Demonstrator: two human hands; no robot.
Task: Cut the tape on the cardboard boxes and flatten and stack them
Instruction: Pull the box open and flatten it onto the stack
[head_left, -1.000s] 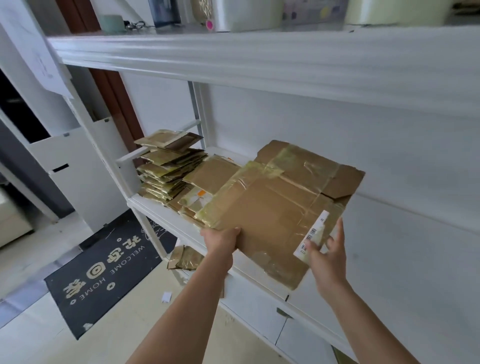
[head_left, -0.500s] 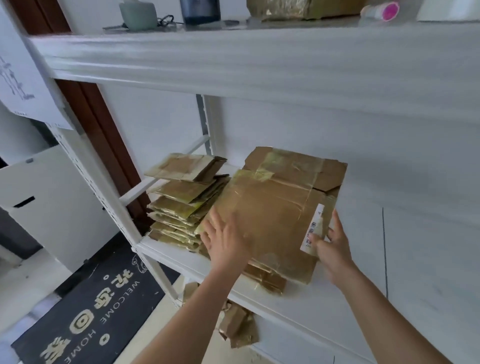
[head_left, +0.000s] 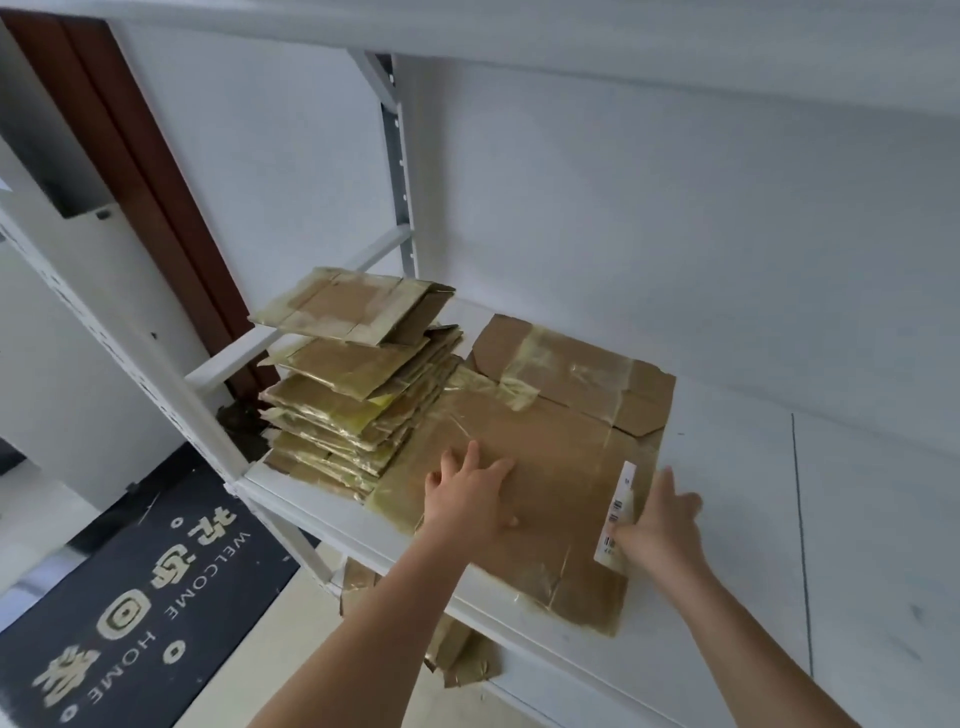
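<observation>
A large flattened cardboard box (head_left: 550, 441), taped and with a white barcode label (head_left: 618, 512) on its right edge, lies flat on the white shelf (head_left: 727, 519). My left hand (head_left: 470, 499) presses on its middle with fingers spread. My right hand (head_left: 660, 525) touches its right edge beside the label, fingers straight. To the left stands a tall stack of flattened boxes (head_left: 353, 384), its top piece tilted.
A white shelf post (head_left: 397, 171) rises behind the stack. Below the shelf, crumpled cardboard pieces (head_left: 457, 660) lie on the floor. A dark welcome mat (head_left: 140, 592) lies at lower left. A brown door frame (head_left: 135, 156) stands behind.
The big flattened box went from held in the air to lying flat on the shelf. My left hand let go of its edge and now presses on top.
</observation>
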